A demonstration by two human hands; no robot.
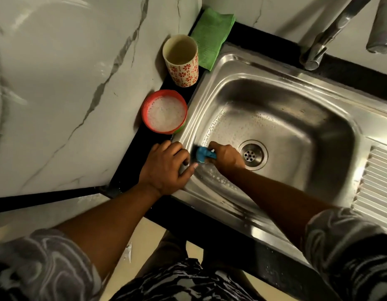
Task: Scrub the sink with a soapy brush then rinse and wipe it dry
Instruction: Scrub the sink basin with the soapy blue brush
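A steel sink (281,101) fills the middle of the view, with soap bubbles on its left wall and floor around the drain (251,156). Inside the basin, my right hand (226,158) grips a blue brush (204,154) and holds its dark bristles against the left wall. My left hand (165,168) rests on the sink's left rim, fingers curled over the edge. A red bowl of soapy foam (165,111) stands on the black counter just left of the sink.
A cream cup with red flowers (181,60) stands behind the bowl. A folded green cloth (212,35) lies at the back corner. The chrome tap (331,33) rises at the back right. A ribbed drainboard (375,187) lies to the right. Marble wall panels close the left side.
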